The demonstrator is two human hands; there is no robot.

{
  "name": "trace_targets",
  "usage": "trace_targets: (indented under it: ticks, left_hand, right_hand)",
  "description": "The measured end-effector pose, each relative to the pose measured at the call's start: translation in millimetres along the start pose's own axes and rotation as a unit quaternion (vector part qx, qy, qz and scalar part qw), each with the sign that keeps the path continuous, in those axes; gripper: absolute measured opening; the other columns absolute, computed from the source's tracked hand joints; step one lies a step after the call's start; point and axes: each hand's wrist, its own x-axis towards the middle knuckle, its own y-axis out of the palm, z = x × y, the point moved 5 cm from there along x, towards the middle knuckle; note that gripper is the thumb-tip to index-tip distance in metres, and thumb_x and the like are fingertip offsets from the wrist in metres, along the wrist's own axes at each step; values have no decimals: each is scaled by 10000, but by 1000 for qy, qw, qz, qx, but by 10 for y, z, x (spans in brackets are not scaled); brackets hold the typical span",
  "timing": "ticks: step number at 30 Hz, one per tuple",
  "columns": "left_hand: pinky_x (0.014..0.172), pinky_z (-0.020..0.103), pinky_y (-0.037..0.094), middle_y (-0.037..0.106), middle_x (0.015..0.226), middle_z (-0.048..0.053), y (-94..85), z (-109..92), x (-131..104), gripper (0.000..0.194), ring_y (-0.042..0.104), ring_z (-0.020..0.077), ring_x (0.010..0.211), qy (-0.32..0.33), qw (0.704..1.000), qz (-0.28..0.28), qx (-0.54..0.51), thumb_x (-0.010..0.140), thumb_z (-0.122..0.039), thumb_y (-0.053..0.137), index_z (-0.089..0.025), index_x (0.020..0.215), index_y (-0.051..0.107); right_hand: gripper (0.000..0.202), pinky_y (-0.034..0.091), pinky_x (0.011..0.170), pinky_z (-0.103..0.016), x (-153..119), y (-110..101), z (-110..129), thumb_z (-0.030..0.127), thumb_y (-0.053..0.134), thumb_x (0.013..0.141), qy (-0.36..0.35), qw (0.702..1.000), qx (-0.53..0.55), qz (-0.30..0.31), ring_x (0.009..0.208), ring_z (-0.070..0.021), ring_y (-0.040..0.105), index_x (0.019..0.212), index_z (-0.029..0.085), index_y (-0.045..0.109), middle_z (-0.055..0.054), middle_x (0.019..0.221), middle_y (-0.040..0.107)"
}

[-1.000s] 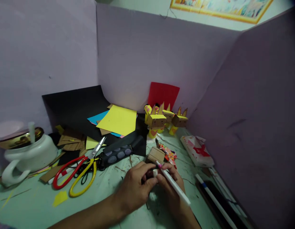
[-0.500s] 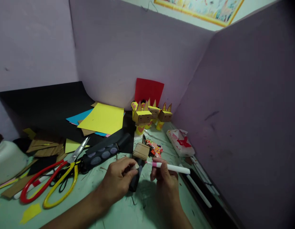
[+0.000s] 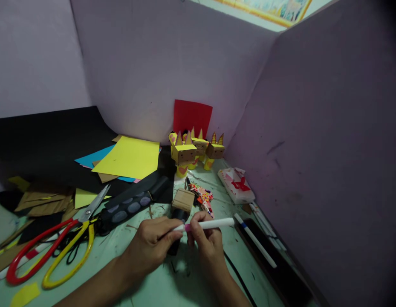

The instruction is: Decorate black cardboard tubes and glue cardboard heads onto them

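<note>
My left hand (image 3: 153,241) is closed, with a small white marker cap (image 3: 178,228) pinched between thumb and finger. In my right hand (image 3: 204,241) lies a white felt-tip marker (image 3: 218,223) with a pink band, gripped between thumb and fingers. The marker's pink end meets the cap; how far it sits inside I cannot tell. Just behind the hands is a small cardboard box-shaped head (image 3: 183,199) on a dark roll, partly hidden by my fingers.
Large scissors (image 3: 85,213) with red and yellow handles lie left, beside cardboard scraps (image 3: 46,198) and a dark spotted roll (image 3: 129,209). Coloured paper (image 3: 130,157) is behind. Several horned cardboard figures (image 3: 185,155) stand at the back. Right are a tissue pack (image 3: 236,185) and another marker (image 3: 257,243).
My right hand has moved left, bringing the marker's pink end from apart to the cap in my left hand. The whole view has shifted slightly.
</note>
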Motion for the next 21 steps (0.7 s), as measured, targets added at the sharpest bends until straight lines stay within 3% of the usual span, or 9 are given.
trace_targets:
  ticks: [6,9,16,21]
  left_hand:
    - [557,251,429,691,634,38,7,-30,17,320,600,157,581,-52,998,25,-29,869,-324,471,-175,748,727]
    - [534,245,419,687,604,29,27,-4,-5,310,600,152,558,-67,997,10,-47,863,-334,486,-182,745,730]
    - [522,219,428,673,592,13,40,-38,-101,213,602,129,521,16,998,-62,-4,839,-210,512,-198,750,705]
    - [582,226,482,728,736,41,-11,0,-41,183,657,167,631,42,996,-81,22,811,-219,553,-219,879,723]
  right_hand:
    - [339,238,355,-162,-9,17,-115,501,612,788,42,998,37,34,353,-50,307,722,189,497,102,410,410]
    - [329,236,366,-157,-24,19,-159,493,614,793,50,996,62,49,363,-48,305,735,195,488,107,418,407]
    - [357,247,377,-156,-76,105,-174,515,612,775,50,994,78,50,359,-42,266,703,206,450,123,413,371]
    - [265,309,404,-183,-25,19,-13,444,589,788,-4,999,-15,33,386,-67,373,729,193,528,87,459,431]
